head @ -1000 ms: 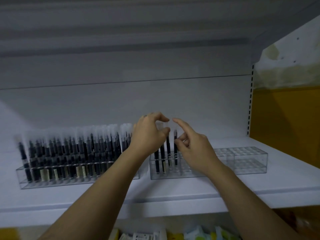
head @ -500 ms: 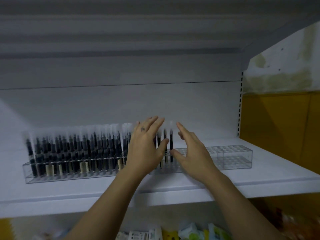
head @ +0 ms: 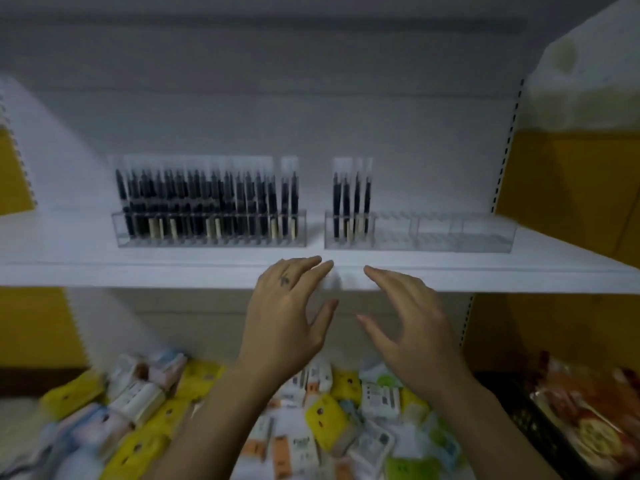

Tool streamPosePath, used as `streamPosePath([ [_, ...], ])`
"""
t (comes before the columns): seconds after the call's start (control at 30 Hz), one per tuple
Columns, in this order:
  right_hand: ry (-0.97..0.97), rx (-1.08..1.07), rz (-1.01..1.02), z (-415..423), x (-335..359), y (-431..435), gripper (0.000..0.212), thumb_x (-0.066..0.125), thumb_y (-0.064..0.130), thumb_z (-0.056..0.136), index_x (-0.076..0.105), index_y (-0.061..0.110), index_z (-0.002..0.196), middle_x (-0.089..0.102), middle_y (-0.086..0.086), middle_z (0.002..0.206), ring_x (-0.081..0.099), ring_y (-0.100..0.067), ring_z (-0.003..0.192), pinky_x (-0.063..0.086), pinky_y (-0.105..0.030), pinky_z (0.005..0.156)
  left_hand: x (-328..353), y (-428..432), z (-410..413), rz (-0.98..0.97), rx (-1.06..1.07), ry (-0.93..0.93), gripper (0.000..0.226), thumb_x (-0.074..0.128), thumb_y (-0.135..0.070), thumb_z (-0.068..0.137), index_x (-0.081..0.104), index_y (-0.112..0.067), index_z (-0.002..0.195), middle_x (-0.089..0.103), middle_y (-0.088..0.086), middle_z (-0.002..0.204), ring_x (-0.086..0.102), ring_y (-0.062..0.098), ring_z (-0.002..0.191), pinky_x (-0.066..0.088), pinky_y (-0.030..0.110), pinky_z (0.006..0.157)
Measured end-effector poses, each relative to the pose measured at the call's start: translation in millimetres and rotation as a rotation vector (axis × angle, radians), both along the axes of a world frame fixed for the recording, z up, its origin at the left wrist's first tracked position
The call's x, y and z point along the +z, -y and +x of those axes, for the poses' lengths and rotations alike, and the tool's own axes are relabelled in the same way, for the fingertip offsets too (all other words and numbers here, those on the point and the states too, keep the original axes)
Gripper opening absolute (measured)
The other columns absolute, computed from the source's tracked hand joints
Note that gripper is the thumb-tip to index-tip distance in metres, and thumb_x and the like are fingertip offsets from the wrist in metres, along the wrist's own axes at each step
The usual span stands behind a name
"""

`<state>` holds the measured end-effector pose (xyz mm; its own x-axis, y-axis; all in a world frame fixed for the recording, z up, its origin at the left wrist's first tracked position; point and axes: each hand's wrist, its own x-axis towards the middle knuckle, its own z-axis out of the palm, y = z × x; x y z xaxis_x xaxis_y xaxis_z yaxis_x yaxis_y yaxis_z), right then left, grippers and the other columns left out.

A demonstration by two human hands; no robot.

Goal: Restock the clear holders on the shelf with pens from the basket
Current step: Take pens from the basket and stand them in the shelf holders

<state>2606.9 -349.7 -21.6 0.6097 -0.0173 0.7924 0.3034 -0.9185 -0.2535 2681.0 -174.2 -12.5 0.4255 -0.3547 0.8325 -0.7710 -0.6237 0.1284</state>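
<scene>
As we drew back from the shelf, the right holder on it stood mostly bare. Our left hand and right hand had dropped just below the shelf's front edge, fingers spread, empty. Few pens stood up there, so we reckoned another basket trip was due.

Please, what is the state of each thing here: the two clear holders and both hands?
Left holder: almost full of upright pens.
Right holder: only a few at its left end, the rest empty.
Left hand: open, holds nothing.
Right hand: open, holds nothing.
</scene>
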Motion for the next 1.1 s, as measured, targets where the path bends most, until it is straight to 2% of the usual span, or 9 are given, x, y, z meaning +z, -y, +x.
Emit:
streamPosePath([
  [0.1,-0.002,0.021,0.054,-11.1,-33.9,-11.4,0.046,0.063,0.032,0.087,0.058,0.019,0.13,0.062,0.001,0.122,0.055,-0.017,0.113,0.046,-0.029,0.094,-36.3,-16.8,-15.9,0.024,0.037,-0.024,0.043,0.062,-0.038,0.086,0.064,-0.016,0.123,0.065,0.001,0.12,0.06,0.025,0.107,0.047,0.04,0.092],
  [0.2,-0.156,0.028,0.101,-19.0,-88.4,-21.3,0.045,0.064,0.035,0.086,0.061,0.017,0.127,0.063,0.0,0.12,0.057,-0.02,0.111,0.048,-0.033,0.092,-88.5,-31.7,-32.4,0.089,0.104,-0.152,0.047,0.059,-0.044,0.086,0.065,-0.018,0.124,0.065,-0.001,0.121,0.06,0.023,0.109,0.046,0.037,0.091],
  [0.33,-0.434,0.024,0.118,-20.1,-156.0,-25.9,0.054,0.071,0.035,0.085,0.054,0.021,0.134,0.053,0.003,0.136,0.049,-0.018,0.127,0.041,-0.037,0.104,-155.5,-39.4,-48.1,0.209,0.142,-0.37,0.055,0.057,-0.053,0.083,0.063,-0.019,0.126,0.064,0.002,0.126,0.057,0.025,0.12,0.043,0.041,0.099],
  [0.47,-0.684,0.01,0.097,-17.6,-208.3,-28.4,0.063,0.067,0.043,0.087,0.044,0.026,0.143,0.039,0.005,0.15,0.035,-0.016,0.138,0.03,-0.036,0.113,-212.8,-41.5,-51.5,0.296,0.179,-0.592,0.062,0.053,-0.059,0.087,0.052,-0.024,0.138,0.052,-0.001,0.142,0.04,0.021,0.136,0.028,0.038,0.111],
  [0.57,-0.847,0.0,0.073,-15.9,-240.8,-30.7,0.066,0.063,0.047,0.088,0.039,0.026,0.146,0.032,0.003,0.155,0.029,-0.018,0.141,0.028,-0.035,0.114,-251.7,-43.4,-51.4,0.373,0.203,-0.72,0.066,0.045,-0.063,0.09,0.042,-0.027,0.145,0.041,-0.003,0.15,0.027,0.017,0.143,0.015,0.034,0.116],
  [0.7,-1.019,0.006,0.064,-13.4,-279.7,-37.5,0.065,0.059,0.048,0.091,0.038,0.023,0.147,0.033,0.0,0.153,0.031,-0.021,0.139,0.031,-0.035,0.112,-297.1,-54.7,-52.9,0.448,0.229,-0.905,0.064,0.045,-0.058,0.092,0.036,-0.027,0.147,0.036,-0.003,0.153,0.021,0.016,0.145,0.012,0.037,0.119],
  [0.9,-1.245,0.057,0.262,-19.7,-336.0,-55.9,0.058,0.064,0.037,0.089,0.046,0.018,0.141,0.045,-0.002,0.145,0.044,-0.021,0.131,0.039,-0.032,0.104,-336.0,-68.9,-54.4,0.378,0.227,-1.155,0.055,0.053,-0.045,0.093,0.044,-0.021,0.142,0.042,0.002,0.149,0.029,0.02,0.141,0.025,0.035,0.114],
  [1.03,-1.401,0.076,0.272,-13.1,-367.7,-59.1,0.059,0.063,0.035,0.09,0.042,0.016,0.143,0.047,-0.005,0.145,0.046,-0.023,0.13,0.042,-0.037,0.103,-360.5,-74.6,-56.4,0.386,0.243,-1.343,0.047,0.053,-0.04,0.094,0.05,-0.016,0.135,0.053,0.009,0.137,0.049,0.028,0.124,0.044,0.036,0.098],
  [1.1,-1.459,0.062,0.307,-7.4,-382.1,-57.0,0.057,0.063,0.031,0.09,0.042,0.016,0.141,0.05,-0.006,0.14,0.05,-0.023,0.124,0.045,-0.034,0.097,-378.0,-74.7,-57.0,0.387,0.249,-1.463,0.046,0.05,-0.04,0.095,0.049,-0.015,0.134,0.056,0.012,0.131,0.055,0.03,0.115,0.049,0.04,0.093],
])
